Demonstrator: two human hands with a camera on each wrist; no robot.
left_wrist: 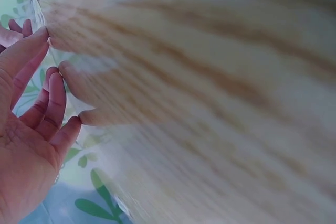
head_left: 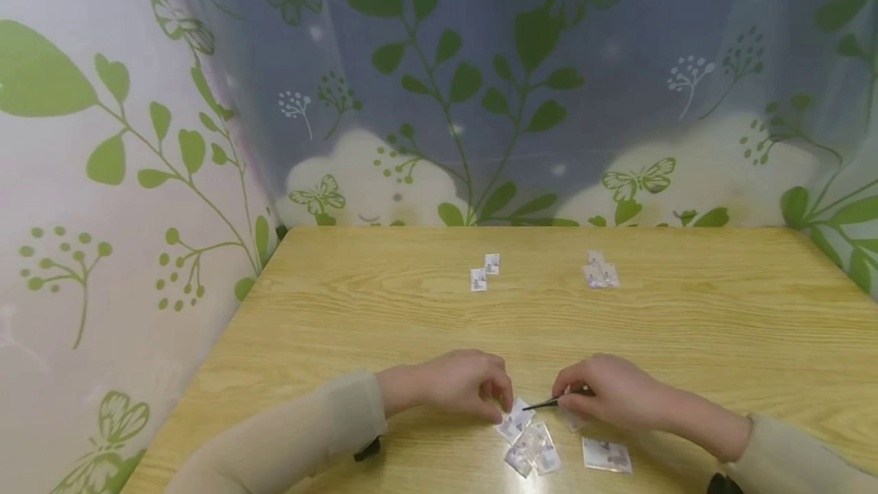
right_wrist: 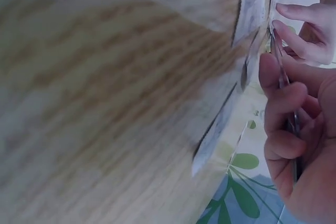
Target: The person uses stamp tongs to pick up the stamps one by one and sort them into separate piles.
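My right hand (head_left: pixel 613 393) holds dark tweezers (head_left: pixel 545 403), also visible in the right wrist view as a thin metal tool (right_wrist: pixel 283 74) between curled fingers. Their tips meet the upper face of a small pale stamp (head_left: pixel 516 424); whether they grip it cannot be told. Beside that stamp's left edge, my left hand (head_left: pixel 461 386) rests its fingertips, thumb and forefinger apart. In the left wrist view the left hand (left_wrist: pixel 31 129) has loosely bent fingers touching the tabletop. Overlapping stamps (head_left: pixel 533 450) lie just below, and one more stamp (head_left: pixel 607 455) lies under the right wrist.
Farther back on the wooden table (head_left: pixel 384 311) are two groups: a pair of stamps (head_left: pixel 479 279) near the middle and a cluster of stamps (head_left: pixel 600 274) to the right. A leaf-patterned curtain (head_left: pixel 439 97) hangs behind the table's far edge.
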